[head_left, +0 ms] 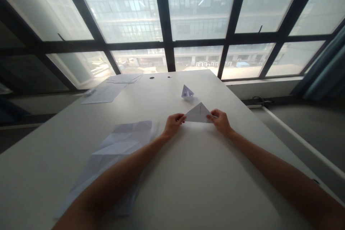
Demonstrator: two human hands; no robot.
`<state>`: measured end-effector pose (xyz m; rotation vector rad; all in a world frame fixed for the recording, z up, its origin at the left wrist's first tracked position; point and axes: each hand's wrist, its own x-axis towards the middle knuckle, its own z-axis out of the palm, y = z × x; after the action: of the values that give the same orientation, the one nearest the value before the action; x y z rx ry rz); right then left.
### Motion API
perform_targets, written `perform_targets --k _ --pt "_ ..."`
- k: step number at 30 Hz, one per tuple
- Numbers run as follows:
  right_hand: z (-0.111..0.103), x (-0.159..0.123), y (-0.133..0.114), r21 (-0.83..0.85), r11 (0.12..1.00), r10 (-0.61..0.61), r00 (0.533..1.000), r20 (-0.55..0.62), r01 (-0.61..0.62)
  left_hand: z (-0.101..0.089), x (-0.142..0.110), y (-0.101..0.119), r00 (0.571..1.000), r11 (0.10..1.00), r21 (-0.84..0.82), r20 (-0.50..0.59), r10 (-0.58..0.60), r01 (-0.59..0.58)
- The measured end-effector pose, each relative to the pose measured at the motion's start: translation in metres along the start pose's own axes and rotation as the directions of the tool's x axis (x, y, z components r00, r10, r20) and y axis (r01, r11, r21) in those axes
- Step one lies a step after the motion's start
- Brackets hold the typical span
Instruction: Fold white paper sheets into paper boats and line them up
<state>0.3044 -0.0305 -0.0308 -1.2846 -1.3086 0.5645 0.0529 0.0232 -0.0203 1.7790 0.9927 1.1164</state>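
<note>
Paper lies well out to the left of the left hand (174, 123): a creased, unfolded white sheet (122, 143) flat beside the left forearm, and beyond it a few flat white sheets (113, 88) near the far edge. The left hand pinches the left corner of a white paper triangle folded to a point (198, 114); the right hand (221, 121) pinches its right corner, so the triangle sits between both hands, its base on the white table (202, 172). Just beyond the hands sits a small folded white paper boat (187, 92). Judging from the light two-corner grip, an uneven pull could skew the crease or tear the fold. The tabletop is smooth and pale, with two small dark holes (152, 77) near its far edge, set against tall dark-framed windows (167, 43) facing office buildings.
</note>
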Motion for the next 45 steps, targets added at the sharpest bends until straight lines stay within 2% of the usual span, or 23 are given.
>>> perform_targets --k 8,23,29,31,33,37,39,45 --pt "0.001 -0.001 -0.004 -0.015 1.0 -0.003 1.0 0.02 0.003 -0.001 -0.002 0.005 0.992 0.991 -0.049 0.024 -0.124 0.125" --pt "0.002 0.0 0.004 -0.027 1.0 -0.007 0.999 0.044 0.008 0.003 0.0 0.001 0.99 0.99 -0.046 0.054 -0.127 0.13" --pt "0.001 0.001 0.001 -0.004 1.0 -0.013 1.0 0.024 0.013 0.001 -0.001 0.003 0.989 0.986 -0.068 0.002 -0.15 0.149" --pt "-0.001 0.002 -0.001 0.055 0.998 0.045 0.999 -0.007 -0.044 0.0 -0.001 0.003 0.988 0.984 -0.088 -0.018 -0.156 0.154" --pt "-0.004 0.005 -0.001 0.192 0.972 0.14 0.99 0.002 -0.138 -0.001 0.0 0.002 0.985 0.98 -0.12 -0.037 -0.166 0.161" --pt "-0.01 0.009 0.001 0.436 0.857 0.269 0.96 0.079 -0.276 -0.001 0.001 0.0 0.983 0.972 -0.162 -0.051 -0.178 0.168" --pt "-0.011 0.01 0.0 0.461 0.831 0.298 0.949 0.106 -0.312 -0.001 0.001 -0.001 0.982 0.97 -0.176 -0.058 -0.182 0.169" --pt "-0.013 0.006 -0.009 0.446 0.829 0.286 0.941 0.18 -0.337 0.0 0.003 -0.005 0.979 0.967 -0.202 -0.1 -0.18 0.157"
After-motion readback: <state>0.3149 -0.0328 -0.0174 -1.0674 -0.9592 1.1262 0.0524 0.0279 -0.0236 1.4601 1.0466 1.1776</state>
